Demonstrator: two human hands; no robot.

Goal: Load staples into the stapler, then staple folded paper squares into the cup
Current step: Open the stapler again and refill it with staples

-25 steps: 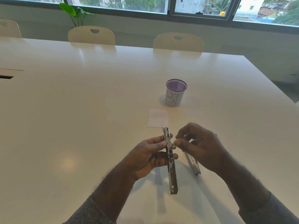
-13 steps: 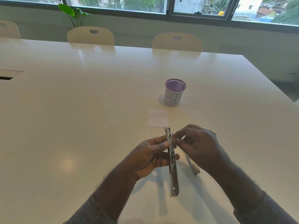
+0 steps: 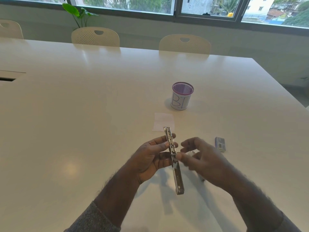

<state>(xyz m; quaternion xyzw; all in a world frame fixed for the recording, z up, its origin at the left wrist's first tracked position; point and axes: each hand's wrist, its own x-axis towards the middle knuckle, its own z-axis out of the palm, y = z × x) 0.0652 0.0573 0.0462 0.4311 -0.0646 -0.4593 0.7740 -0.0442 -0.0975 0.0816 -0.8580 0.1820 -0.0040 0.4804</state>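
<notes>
My left hand grips a long, opened metal stapler and holds it on edge above the table, its far tip pointing at a white paper square. My right hand is blurred just right of the stapler, with the thumb tip touching its middle. Whether its fingers hold staples I cannot tell. A purple mesh cup with a white label stands beyond the paper. A small staple box lies to the right of my right hand.
A thin metal piece on the table peeks out under my right hand. The white table ends at the right edge. Chairs line the far side, and a slot sits at far left.
My right hand has slid down and back along the stapler and is now blurred, which uncovers the staple box. My left hand keeps the stapler nearly still.
</notes>
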